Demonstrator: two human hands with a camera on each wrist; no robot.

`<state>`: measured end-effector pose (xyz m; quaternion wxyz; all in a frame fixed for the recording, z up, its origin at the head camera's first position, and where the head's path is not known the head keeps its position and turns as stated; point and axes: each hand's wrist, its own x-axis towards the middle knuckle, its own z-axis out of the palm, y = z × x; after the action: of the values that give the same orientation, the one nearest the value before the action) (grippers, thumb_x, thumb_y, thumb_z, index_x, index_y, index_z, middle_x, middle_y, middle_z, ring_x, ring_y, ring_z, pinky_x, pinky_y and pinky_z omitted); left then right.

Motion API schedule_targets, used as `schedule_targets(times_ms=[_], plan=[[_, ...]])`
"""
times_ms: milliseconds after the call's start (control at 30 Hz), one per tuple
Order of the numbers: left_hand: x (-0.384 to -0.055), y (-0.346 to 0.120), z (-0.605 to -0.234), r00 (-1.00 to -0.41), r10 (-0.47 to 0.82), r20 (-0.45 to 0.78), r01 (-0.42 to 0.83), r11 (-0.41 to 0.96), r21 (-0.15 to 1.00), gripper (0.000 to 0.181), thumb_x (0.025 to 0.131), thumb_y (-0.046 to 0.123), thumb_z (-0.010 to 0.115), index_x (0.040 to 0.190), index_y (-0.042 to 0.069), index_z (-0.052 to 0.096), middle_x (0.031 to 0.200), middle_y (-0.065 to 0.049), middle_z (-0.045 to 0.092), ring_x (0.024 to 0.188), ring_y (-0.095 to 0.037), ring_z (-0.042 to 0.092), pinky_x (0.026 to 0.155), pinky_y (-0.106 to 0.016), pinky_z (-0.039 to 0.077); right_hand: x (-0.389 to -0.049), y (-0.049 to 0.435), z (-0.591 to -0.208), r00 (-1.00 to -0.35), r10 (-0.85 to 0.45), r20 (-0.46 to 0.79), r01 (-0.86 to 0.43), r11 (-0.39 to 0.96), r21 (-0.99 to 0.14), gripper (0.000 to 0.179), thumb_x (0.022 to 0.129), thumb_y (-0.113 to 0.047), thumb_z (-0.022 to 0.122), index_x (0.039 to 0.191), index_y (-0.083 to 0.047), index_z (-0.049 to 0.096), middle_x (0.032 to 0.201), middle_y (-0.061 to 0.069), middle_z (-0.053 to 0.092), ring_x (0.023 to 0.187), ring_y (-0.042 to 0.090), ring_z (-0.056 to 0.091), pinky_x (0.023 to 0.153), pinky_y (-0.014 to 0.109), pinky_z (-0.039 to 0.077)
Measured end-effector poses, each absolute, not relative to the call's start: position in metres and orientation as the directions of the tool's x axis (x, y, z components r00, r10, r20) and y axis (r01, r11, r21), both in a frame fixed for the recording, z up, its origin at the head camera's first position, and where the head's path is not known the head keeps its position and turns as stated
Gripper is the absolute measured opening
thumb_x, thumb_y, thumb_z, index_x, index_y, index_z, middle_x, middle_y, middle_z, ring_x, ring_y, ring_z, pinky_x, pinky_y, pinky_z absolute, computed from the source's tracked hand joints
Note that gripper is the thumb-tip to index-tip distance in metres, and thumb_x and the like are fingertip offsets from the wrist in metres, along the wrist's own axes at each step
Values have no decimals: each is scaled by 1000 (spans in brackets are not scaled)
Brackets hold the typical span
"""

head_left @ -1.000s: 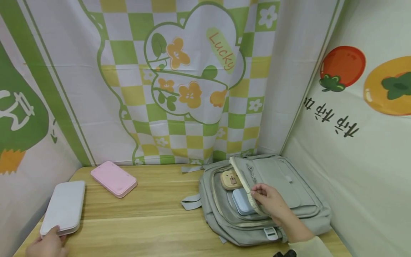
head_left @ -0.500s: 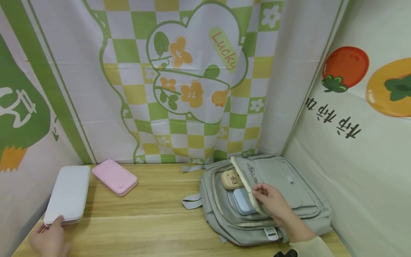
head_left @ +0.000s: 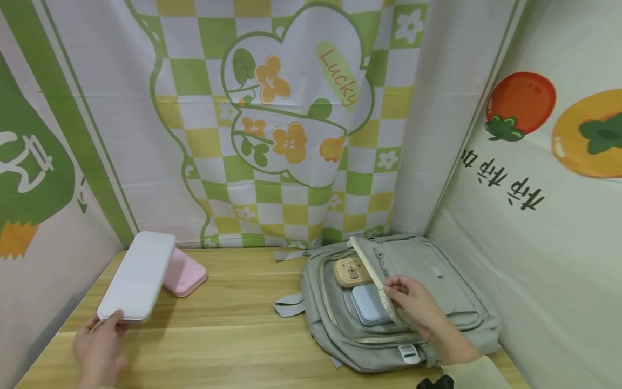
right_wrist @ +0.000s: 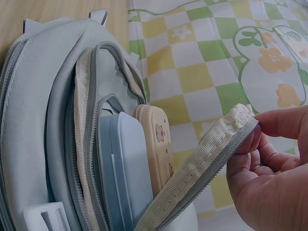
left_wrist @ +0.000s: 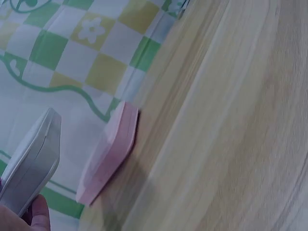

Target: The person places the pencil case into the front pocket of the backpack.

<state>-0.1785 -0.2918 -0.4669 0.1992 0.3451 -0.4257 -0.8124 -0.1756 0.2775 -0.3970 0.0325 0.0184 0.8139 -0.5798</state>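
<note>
A flat white case (head_left: pixel 138 275) is tilted above the table on the left; my left hand (head_left: pixel 100 346) pinches its near end, thumb on top. Behind and partly under it in the head view lies a pink case (head_left: pixel 187 274), which the left wrist view shows apart from the white one. On the right a grey backpack (head_left: pixel 447 286) lies with its front pocket unzipped. My right hand (head_left: pixel 413 302) pinches the zippered edge of the pocket flap (right_wrist: pixel 207 163) and holds it up. Inside the pocket sit a blue case (right_wrist: pixel 127 163) and a yellow case (right_wrist: pixel 155 137) with a small animal picture.
The wooden table (head_left: pixel 233 335) runs between the white case and the backpack. A strap (head_left: pixel 290 306) of the backpack reaches out to the left on it. Printed cloth (head_left: pixel 291 216) closes off the back and both sides.
My left hand has lifted the white case and carried it right and away from me, so it now overlaps the pink case in the head view. The right hand stays at the flap.
</note>
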Motion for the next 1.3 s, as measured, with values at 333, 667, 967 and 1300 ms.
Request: schedule_targets(times_ms=[333,667,967,1300], plan=[[-185,-255,-458,-793,-510,-331,-71,-463,883,44,102,3,61,137,7,36,101,6,57,83,-1,65,82,-16,55,-174,281,-394,-997,11,-73,72,338,-938,16,105,-2,54,115,10,56,99,10,60,89,19,55,76,27,52],[-189,-216,-455,-886,-410,-214,-132,-219,967,58,105,3,55,151,-9,22,122,-10,47,88,-1,61,87,-17,54,-177,283,-388,-998,9,-63,62,350,-935,17,107,-3,52,118,10,54,102,10,61,91,19,55,79,27,52],[-191,-182,-449,-953,-235,-193,-154,-176,972,64,106,2,51,155,-14,14,135,-18,43,92,2,58,89,-18,52,-179,286,-382,-997,30,-69,75,372,-925,19,108,-4,51,120,11,52,105,10,61,92,17,55,79,26,52],[-198,-141,-447,-984,-74,-160,-147,-159,976,54,105,-2,53,148,-18,25,130,-22,47,96,-7,58,84,-22,55,-176,287,-378,-996,52,-69,84,375,-923,16,107,-2,51,116,10,53,100,8,61,90,17,55,77,26,52]])
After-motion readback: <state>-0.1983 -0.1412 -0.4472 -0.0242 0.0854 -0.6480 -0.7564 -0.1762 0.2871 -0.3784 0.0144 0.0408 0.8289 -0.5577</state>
